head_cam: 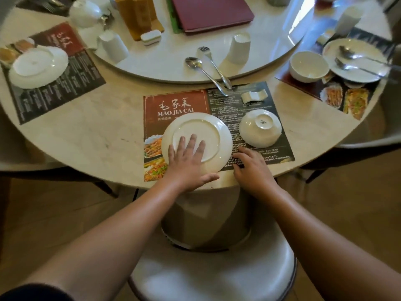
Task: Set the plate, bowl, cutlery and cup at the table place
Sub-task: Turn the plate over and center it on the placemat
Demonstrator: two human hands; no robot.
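A white plate (199, 131) lies upside down on the printed placemat (178, 103) at the near table edge. My left hand (188, 164) rests flat on the plate's near part, thumb under or at its rim. My right hand (251, 168) lies on the placemat just right of the plate, fingers curled toward its rim. A white bowl (260, 128) sits upside down to the right of the plate. A spoon (204, 72) and fork (214, 64) lie across the turntable's edge. An upside-down white cup (239, 48) stands on the turntable.
A small white chopstick rest (253, 96) lies on the placemat. The round turntable (152, 70) holds another cup (114, 46), a red menu folder (210, 11), and wooden holders. Set places sit at left (39, 66) and right (355, 59). A cushioned chair (212, 276) is below me.
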